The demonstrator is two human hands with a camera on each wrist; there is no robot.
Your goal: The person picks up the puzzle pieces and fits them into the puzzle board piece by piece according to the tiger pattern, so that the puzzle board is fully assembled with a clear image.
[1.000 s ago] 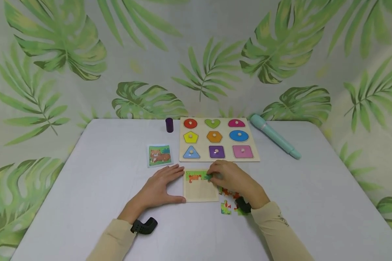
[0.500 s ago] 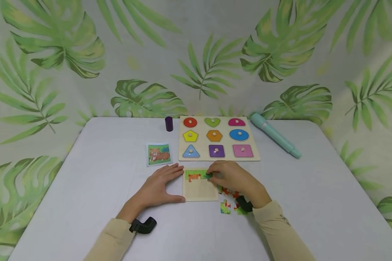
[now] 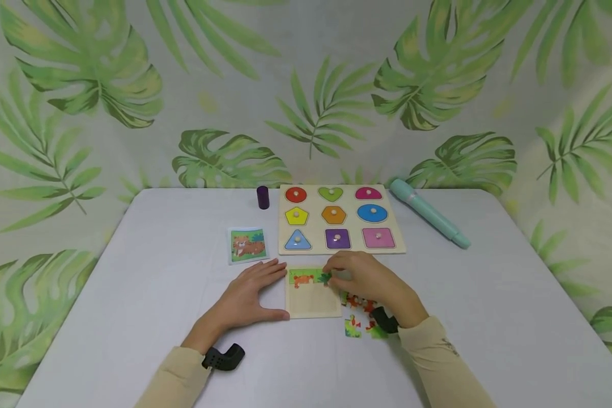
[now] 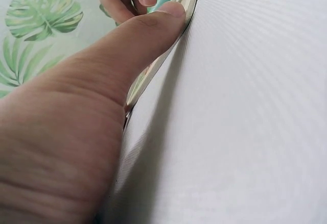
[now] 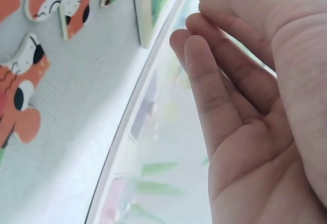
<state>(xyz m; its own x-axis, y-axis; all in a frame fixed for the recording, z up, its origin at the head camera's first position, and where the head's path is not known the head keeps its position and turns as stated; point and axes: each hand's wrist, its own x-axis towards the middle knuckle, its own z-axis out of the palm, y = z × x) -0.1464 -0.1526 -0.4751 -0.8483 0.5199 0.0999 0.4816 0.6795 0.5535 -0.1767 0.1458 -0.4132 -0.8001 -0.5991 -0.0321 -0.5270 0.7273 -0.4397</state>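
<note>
A small wooden puzzle tray lies in front of me with a row of jigsaw pieces along its top, showing green and part of an orange animal. My left hand is spread at the tray's left side, fingertips at the upper left corner and thumb at the lower left. In the left wrist view that thumb rests on the tray's edge. At the upper right corner my right hand pinches a dark green puzzle piece, partly hidden by the fingers. Loose puzzle pieces lie under the right wrist.
Behind the tray lies a shape board with coloured knobbed shapes. A tiger picture card sits to its left, below a dark purple cylinder. A mint-green stick-shaped object lies at the right. A leaf-patterned cloth hangs behind the table.
The right hand stays at the tray's upper right corner with only slight finger movement, and more of the green piece shows now. The left hand keeps its place; the head view shifts slightly.
</note>
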